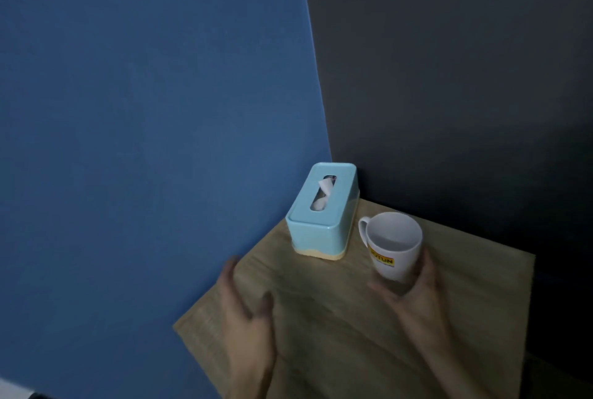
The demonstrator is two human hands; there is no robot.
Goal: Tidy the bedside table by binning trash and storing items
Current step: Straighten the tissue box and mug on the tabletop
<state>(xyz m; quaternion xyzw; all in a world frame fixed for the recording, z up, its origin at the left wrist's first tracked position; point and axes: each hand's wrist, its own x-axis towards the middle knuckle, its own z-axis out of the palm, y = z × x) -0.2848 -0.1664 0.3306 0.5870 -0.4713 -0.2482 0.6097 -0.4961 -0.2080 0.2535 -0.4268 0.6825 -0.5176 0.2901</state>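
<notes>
Count: one table, one tissue box, one mug, two hands, two walls.
Table: light wooden bedside table (465, 302) with a fine straight grain and a flat rectangular top, set into the corner of the room.
Tissue box: pale blue rounded rectangular plastic tissue box (321, 231) with a cream base, standing at the far left of the top. A white paper tissue (324, 193), twisted, pokes from the long slot in its lid.
Mug: glossy white ceramic mug (396, 249) with a yellow printed label, round, just right of the box but apart from it. Its handle points left towards the box and it looks empty.
Right hand: the right hand (414, 296) grasps the mug low down, thumb on the near side and fingers curled round the right side. It hides the mug's base.
Left hand: the left hand (247, 318) is released, fingers spread and blurred, over the near left of the table and holding nothing.
Walls: matte blue wall (144, 141) on the left, dark grey wall (465, 77) on the right.
</notes>
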